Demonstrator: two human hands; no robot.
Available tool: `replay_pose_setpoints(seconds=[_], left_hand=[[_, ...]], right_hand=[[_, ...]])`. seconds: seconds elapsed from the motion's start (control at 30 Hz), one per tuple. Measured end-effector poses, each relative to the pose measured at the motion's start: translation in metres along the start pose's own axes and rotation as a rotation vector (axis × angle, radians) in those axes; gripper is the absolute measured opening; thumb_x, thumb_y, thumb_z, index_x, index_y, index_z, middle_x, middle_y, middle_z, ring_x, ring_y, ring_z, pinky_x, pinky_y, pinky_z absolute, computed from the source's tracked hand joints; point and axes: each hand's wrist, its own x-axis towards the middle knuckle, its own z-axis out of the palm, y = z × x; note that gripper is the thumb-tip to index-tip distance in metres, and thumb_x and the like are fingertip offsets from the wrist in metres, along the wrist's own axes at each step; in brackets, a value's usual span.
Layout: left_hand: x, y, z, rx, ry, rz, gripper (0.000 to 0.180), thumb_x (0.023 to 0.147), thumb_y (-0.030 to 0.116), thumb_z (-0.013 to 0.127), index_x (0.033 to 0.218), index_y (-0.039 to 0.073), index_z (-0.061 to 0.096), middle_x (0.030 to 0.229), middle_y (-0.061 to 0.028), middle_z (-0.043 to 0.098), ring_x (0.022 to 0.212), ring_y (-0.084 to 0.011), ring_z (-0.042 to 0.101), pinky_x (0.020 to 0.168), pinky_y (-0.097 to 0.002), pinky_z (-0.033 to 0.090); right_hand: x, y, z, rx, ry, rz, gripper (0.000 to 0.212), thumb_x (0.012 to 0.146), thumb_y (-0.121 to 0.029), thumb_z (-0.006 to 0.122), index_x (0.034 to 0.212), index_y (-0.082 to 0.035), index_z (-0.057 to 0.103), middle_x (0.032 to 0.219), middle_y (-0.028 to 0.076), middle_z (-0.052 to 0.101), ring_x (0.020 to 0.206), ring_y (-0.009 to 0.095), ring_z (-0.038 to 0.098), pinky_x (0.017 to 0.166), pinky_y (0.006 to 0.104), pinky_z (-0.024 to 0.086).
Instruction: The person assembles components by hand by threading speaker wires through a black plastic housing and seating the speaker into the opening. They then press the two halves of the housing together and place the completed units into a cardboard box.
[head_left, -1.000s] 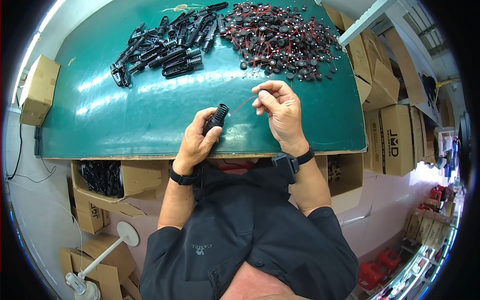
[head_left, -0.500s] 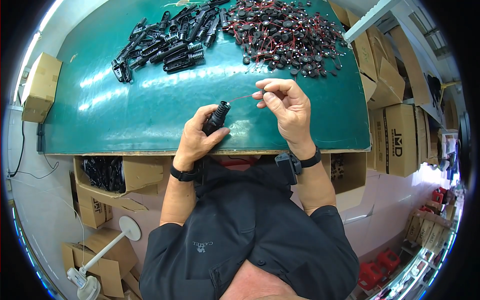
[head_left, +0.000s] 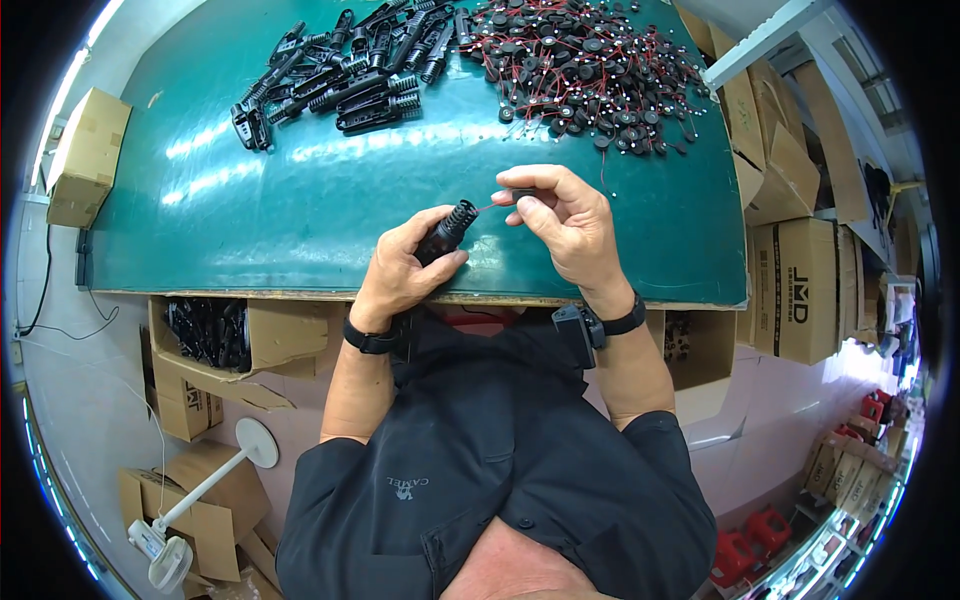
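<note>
The left grip [head_left: 398, 268] is wrapped around a black ribbed housing [head_left: 447, 232], thumb on its right side and fingers over its left, so the piece sits inside that hand with its coiled open end slanting up toward the right grip. The right grip [head_left: 575, 225] pinches a small black disc [head_left: 522, 194] between thumb and fingertips, and a thin red wire [head_left: 488, 207] runs from there across the gap to the open end of the housing.

Compared with the earlier frames, the two grips are closer together: the housing's mouth is nearer the right fingertips, and the stretch of wire showing between them has become shorter. Both holds are otherwise the same, disc and housing in the same hands.

Both grips are above the near part of the green desk [head_left: 250, 220]. Ahead of the left grip, well apart from it, lies a heap of similar black housings [head_left: 370, 90]; ahead of the right grip spreads a heap of black discs with red wires [head_left: 590, 70]. Below and left of the left grip, under the desk edge, a carton [head_left: 285, 337] holds more black parts.
</note>
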Motion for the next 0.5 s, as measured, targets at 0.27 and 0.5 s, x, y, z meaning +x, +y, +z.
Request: replay_pose_setpoints(seconds=[0.27, 0.5], left_hand=[[0.0014, 0.0022, -0.0018, -0.016, -0.041, 0.04, 0.057, 0.085, 0.008, 0.085, 0.138, -0.001, 0.066, 0.114, -0.0072, 0.073, 0.102, -0.0143, 0.066, 0.093, -0.0291, 0.053], [0.0047, 0.0008, -0.0061, 0.04, -0.083, 0.069, 0.056, 0.085, 0.013, 0.087, 0.136, 0.001, 0.068, 0.122, -0.0156, 0.076, 0.106, -0.0281, 0.074, 0.095, -0.0354, 0.056]], right_hand=[[0.003, 0.0, 0.0006, -0.166, -0.102, 0.065, 0.029, 0.105, 0.006, 0.053, 0.129, 0.003, 0.069, 0.124, 0.012, 0.071, 0.114, 0.02, 0.073, 0.093, 0.0312, 0.062], [0.0065, -0.0084, -0.0074, -0.253, -0.139, 0.034, 0.026, 0.103, 0.008, 0.055, 0.123, 0.004, 0.07, 0.118, 0.011, 0.07, 0.11, 0.019, 0.073, 0.094, 0.0313, 0.062]])
